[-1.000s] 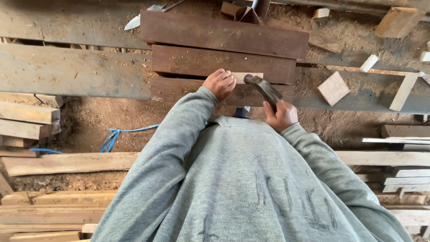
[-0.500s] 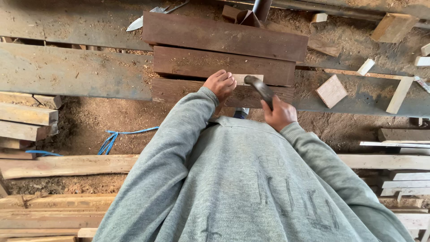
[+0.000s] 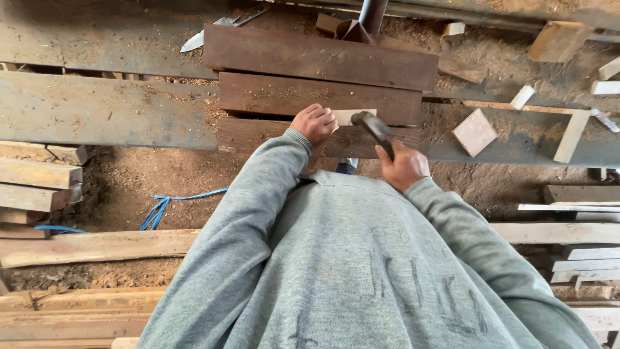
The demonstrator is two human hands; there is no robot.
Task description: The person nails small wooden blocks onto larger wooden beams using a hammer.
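Right hand (image 3: 403, 167) clamped on hammer (image 3: 373, 129), left hand (image 3: 314, 124) pinching pale wood strip (image 3: 354, 116) on dark planks (image 3: 320, 95)

Three dark brown wooden boards (image 3: 320, 57) stacked stepwise on the grey plank table (image 3: 97, 110). One pale small wood strip (image 3: 354, 116). One dark-headed hammer (image 3: 373, 129). One square light wood block (image 3: 475, 132). One blue cord (image 3: 169, 205) on the dirt floor. One metal blade (image 3: 194, 42) at the table's far edge. Two hands: left hand (image 3: 314, 123), right hand (image 3: 403, 167).
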